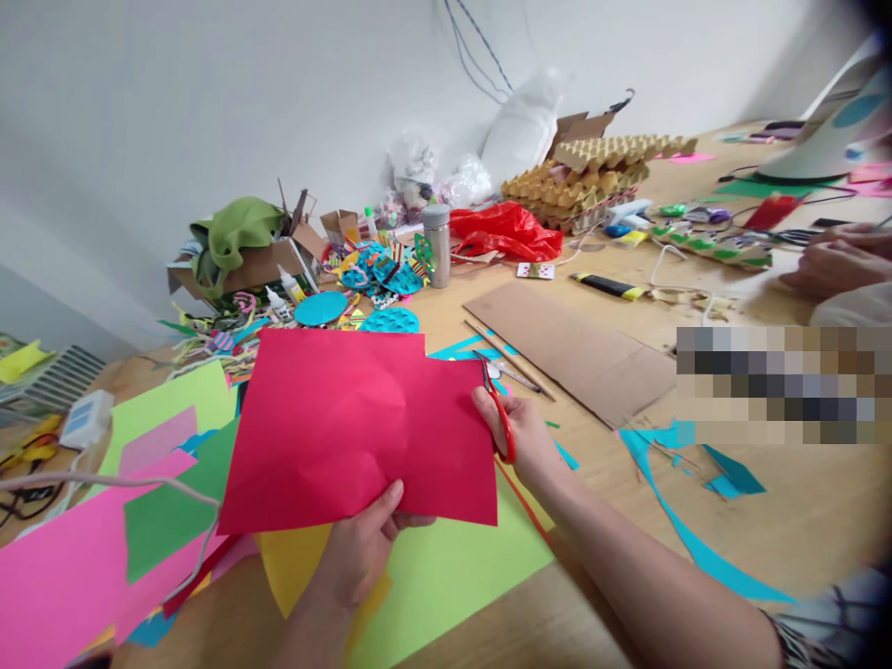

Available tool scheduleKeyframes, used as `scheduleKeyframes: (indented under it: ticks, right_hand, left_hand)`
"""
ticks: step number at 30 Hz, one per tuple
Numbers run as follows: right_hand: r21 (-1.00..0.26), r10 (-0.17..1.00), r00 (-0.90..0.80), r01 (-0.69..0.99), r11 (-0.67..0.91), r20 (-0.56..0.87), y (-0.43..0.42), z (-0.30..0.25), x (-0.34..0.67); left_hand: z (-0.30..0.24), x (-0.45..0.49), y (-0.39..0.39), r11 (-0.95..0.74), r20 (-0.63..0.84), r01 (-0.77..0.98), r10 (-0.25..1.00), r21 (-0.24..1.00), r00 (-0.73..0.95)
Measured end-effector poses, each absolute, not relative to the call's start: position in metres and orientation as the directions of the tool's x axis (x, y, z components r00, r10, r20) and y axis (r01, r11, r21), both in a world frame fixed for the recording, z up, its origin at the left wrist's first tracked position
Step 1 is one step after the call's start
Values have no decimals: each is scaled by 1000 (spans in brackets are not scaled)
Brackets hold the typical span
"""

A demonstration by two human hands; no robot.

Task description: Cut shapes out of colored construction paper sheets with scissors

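Note:
My left hand [362,548] pinches the lower edge of a red sheet of paper [348,427], held up above the table, with a yellow sheet [293,562] also under its fingers. My right hand [519,437] grips red-handled scissors [498,413] at the sheet's right edge, blades pointing up along the paper. Below lie lime green [446,576], pink [62,567] and dark green [167,511] sheets.
A cardboard strip [571,348] lies right of the scissors, blue paper offcuts [697,539] beyond it. At the back stand a steel bottle [438,243], egg cartons [592,177], a red bag [505,232] and a scrap-filled box [243,251]. Another person's hands [836,260] rest far right.

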State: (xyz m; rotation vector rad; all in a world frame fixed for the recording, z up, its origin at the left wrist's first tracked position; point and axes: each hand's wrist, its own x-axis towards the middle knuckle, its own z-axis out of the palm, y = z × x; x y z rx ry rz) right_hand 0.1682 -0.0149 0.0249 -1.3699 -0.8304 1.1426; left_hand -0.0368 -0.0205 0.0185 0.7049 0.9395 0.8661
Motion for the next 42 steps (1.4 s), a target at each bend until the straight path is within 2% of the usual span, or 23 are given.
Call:
scheduleKeyframes:
  ticks: [29,42]
  right_hand:
    - [-986,936,315,-101,-130,-156,-15,20,169]
    - [-974,942,285,-186,-127,-178,-15,18,169]
  left_hand:
    - [20,-37,-22,486,-389,-311,862,816,325]
    - [22,-36,-21,490,-387,-312,858,814,338]
